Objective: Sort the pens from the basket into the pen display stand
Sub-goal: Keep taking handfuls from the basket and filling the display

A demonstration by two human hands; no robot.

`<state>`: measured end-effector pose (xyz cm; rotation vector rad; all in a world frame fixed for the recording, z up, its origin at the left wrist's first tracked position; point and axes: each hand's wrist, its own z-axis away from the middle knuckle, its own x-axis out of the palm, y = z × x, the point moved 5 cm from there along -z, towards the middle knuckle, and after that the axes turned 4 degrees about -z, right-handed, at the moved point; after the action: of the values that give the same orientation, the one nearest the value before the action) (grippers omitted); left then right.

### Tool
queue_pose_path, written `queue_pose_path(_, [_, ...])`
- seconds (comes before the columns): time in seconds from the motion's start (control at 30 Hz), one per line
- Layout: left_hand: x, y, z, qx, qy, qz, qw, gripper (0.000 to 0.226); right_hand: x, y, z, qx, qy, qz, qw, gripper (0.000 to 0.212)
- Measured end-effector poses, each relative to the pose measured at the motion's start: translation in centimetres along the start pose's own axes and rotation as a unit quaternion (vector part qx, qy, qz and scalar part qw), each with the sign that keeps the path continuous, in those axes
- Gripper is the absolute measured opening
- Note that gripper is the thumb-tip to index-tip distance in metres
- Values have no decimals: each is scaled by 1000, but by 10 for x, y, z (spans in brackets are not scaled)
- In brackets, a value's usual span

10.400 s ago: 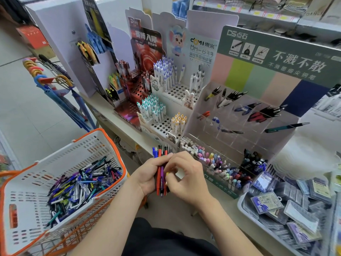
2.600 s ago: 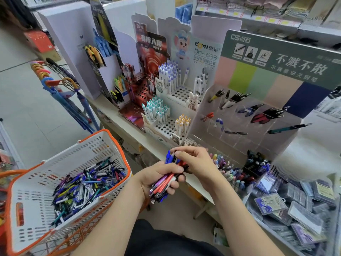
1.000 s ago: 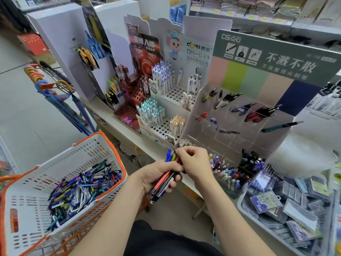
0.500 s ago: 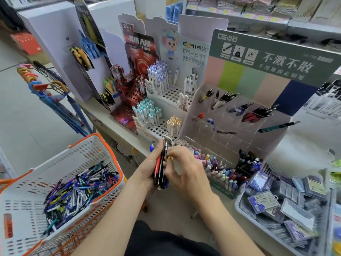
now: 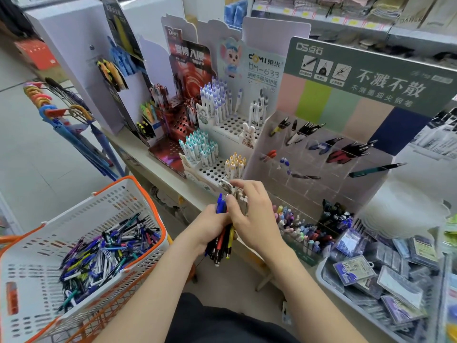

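The scene is a stationery aisle, with a long counter (image 5: 123,142) running from far left to near right and crowded with cardboard racks. At near left sits the orange-rimmed basket (image 5: 148,201), and its heap of loose pens (image 5: 106,251) looks barely reduced. The pen display stand (image 5: 309,191), clear compartments under a green sign, rises at far right with only a few pens in its slots. My left hand (image 5: 210,224) is wrapped round a bundle of pens (image 5: 221,246), which it holds just in front of the counter edge, blue caps up and tips toward me. My right hand (image 5: 257,219) lies against the bundle's right side, thumb at the blue caps and fingers reaching past the top. I cannot tell whether it pinches a single pen or only steadies the lot. A second ago the bundle was slanted and the right hand was picking at its upper end. Now the bundle stands nearly upright and the two hands are pressed close together. I judge that I am squaring the pens and choosing one by colour before it goes into a compartment. No pen from this handful has reached the stand yet, so the sorting is at an early stage. A grey tray of packets (image 5: 321,276) sits at near right, out of the way.
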<state>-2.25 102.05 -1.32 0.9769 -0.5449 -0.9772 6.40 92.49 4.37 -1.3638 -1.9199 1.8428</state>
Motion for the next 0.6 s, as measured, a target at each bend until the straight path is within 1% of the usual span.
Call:
queue_pose_path(0.03, [1, 1, 0, 3, -4, -33, 999, 16, 2, 4, -4, 41, -25, 3, 999, 22])
queue_pose_path(0.1, [2, 2, 1, 0, -13, -80, 997, 20, 2, 6, -7, 100, -55, 3, 993, 7])
queue_pose_path(0.13, [3, 2, 2, -8, -19, -88, 996, 19, 0, 6, -7, 125, -62, -5, 990, 7])
queue_pose_path(0.2, [6, 0, 4, -23, -29, -84, 996, 15, 1, 12, -7, 198, -67, -63, 976, 15])
queue_pose_path(0.27, [9, 1, 8, -34, -35, -77, 996, 15, 2, 15, -5, 261, -47, -126, 956, 18])
queue_pose_path(0.33, [12, 0, 10, -42, -41, -75, 995, 18, 0, 18, -3, 288, 14, -155, 945, 19])
queue_pose_path(0.4, [14, -2, 12, -50, -55, -61, 995, 20, -6, 24, -2, 298, 77, -167, 937, 19])
queue_pose_path(0.47, [16, -5, 11, -52, -73, -53, 995, 19, -13, 29, -1, 288, 132, -207, 926, 16])
queue_pose_path(0.53, [16, -4, 14, -55, -83, -63, 993, 17, -22, 31, -2, 252, 194, -246, 916, 13])
queue_pose_path(0.6, [15, -2, 16, -54, -75, -34, 995, 21, -33, 23, 2, 185, 252, -261, 914, 10])
